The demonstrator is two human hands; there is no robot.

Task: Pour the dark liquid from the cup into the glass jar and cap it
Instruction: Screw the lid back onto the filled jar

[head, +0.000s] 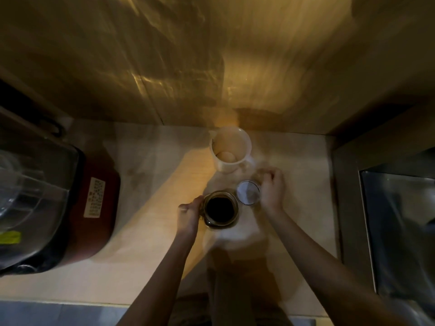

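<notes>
A glass jar [220, 210] holding dark liquid stands uncapped on the pale counter [153, 208]. My left hand [190, 214] grips its left side. Just right of the jar's mouth a round lid [247, 192] with a white inside faces up, and my right hand [271, 187] curls around its right edge; the frame is blurred, so I cannot tell whether the lid is lifted or resting. A white cup with a spout [230, 149] stands behind them, upright, with something pale at its bottom and no dark liquid in sight.
A dark red cooker [94, 208] with a glass lid fills the left of the counter. A metal sink [400, 220] lies to the right. A wooden wall [211, 67] closes the back. My legs show below the counter's front edge.
</notes>
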